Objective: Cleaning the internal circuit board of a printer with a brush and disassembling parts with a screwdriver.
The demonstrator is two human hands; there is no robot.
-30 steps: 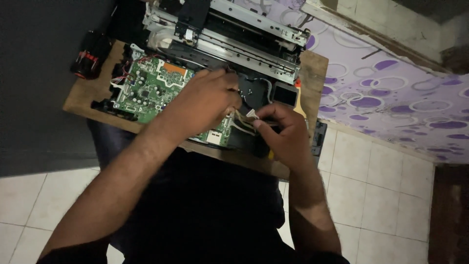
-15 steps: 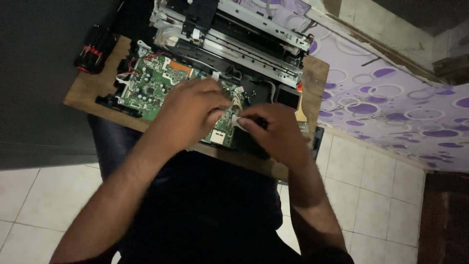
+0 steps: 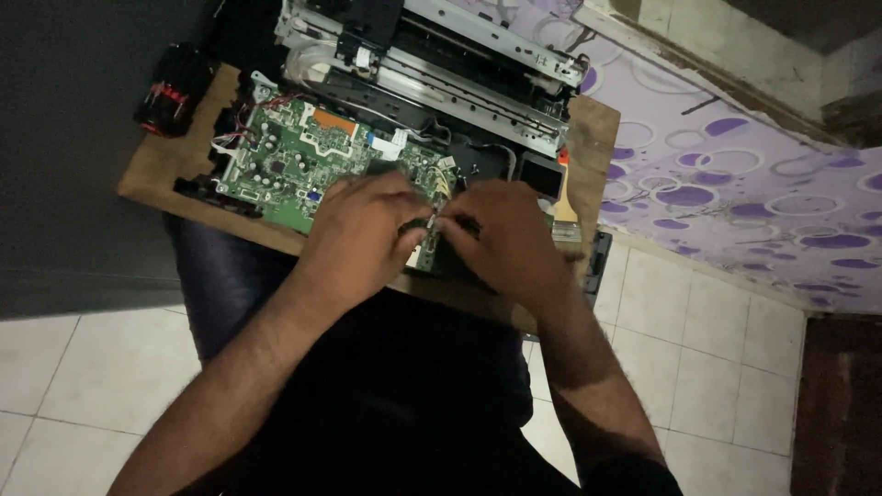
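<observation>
Looking down from the head camera, a flat green circuit board (image 3: 317, 170) studded with small dark components and an orange patch lies on a rough brown wooden board (image 3: 161, 165) balanced across the person's lap, with a long grey metal printer frame (image 3: 459, 69) of rails and ribbed bars just behind it. A black cylindrical tool with red bands (image 3: 170, 87) sits at the wood's far left corner, and a yellow-handled tool (image 3: 562, 197) lies near the right edge beside a small dark square panel (image 3: 542, 176). The circuit board's near right corner almost reaches the wood's front edge, so there is little bare wood left there; pale floor tiles (image 3: 698, 358) open out below and to the right. The left hand (image 3: 363, 230) rests curled over that corner, fingertips drawn together, and the right hand (image 3: 501, 234) meets it, fingers bent and pinching at something small and pale between them; what it is I cannot tell.
</observation>
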